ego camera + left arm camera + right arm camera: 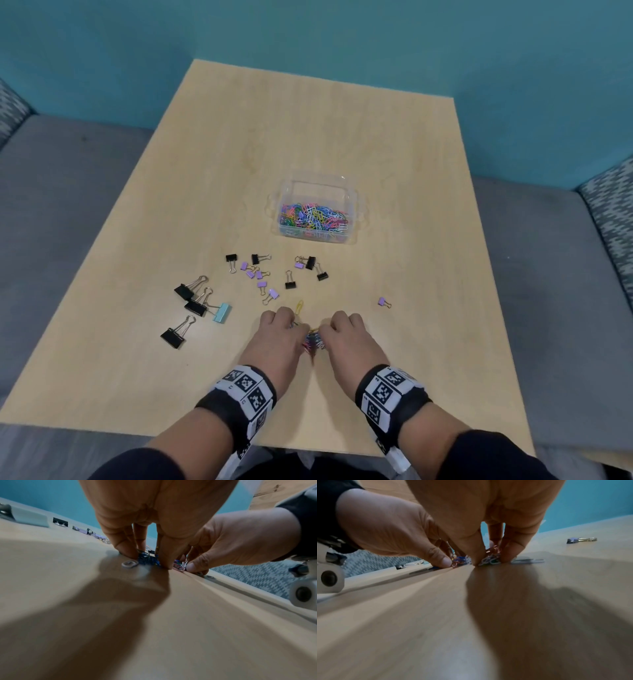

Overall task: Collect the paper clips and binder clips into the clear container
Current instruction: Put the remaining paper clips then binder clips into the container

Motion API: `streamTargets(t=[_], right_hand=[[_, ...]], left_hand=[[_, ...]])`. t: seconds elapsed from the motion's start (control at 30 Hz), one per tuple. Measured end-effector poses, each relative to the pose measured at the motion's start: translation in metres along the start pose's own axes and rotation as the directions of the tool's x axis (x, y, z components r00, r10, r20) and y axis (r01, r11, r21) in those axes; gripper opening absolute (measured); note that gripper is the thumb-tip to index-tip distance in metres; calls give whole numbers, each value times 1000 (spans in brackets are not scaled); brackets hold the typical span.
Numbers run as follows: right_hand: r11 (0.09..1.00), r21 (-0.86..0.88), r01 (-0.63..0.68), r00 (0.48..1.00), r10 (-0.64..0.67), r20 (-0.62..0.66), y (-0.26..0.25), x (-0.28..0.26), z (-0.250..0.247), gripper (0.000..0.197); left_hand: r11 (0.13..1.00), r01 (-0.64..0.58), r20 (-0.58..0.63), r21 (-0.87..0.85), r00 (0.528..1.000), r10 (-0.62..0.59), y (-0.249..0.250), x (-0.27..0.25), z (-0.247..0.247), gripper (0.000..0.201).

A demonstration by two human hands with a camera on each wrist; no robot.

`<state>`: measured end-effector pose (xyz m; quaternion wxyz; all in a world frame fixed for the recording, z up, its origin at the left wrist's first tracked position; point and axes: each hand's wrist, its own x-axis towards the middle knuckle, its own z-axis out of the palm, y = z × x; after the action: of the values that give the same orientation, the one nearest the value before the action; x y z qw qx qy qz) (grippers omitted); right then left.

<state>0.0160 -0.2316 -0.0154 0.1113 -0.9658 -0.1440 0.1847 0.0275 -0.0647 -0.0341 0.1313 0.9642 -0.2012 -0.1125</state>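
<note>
Head view: both hands, left (279, 334) and right (346, 334), pinch a small heap of paper clips (313, 341) near the desk's (342, 137) front edge; binder clips (255, 274) lie scattered beyond, clear container (317, 209) mid-desk.

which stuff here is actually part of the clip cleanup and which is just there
Part of the job:
- clear container, already holding paper clips
- paper clip pile pinched by left hand and right hand
- yellow paper clip
- binder clips scattered on the table

Just there:
- table
- grey sofa
- teal wall
</note>
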Motion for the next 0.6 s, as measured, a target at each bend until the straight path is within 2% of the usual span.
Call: streamTargets(t=[0.17,0.3,0.47,0.6], right_hand=[[999,-24,38,999,-38,-3,7,3,-1,45],[1000,5,28,1000,-28,7,14,5,-2,31],[992,121,-41,998,35,52,21,7,-9,8],[978,184,-102,991,83,107,26,9,-15,3]], left_hand=[[998,-17,21,62,1000,16,-3,2,0,34],[997,-7,78,81,997,1,-7,4,-4,33],[999,39,143,13,989,-41,-13,5,-8,26],[993,83,155,-78,985,-70,-12,7,-16,5]])
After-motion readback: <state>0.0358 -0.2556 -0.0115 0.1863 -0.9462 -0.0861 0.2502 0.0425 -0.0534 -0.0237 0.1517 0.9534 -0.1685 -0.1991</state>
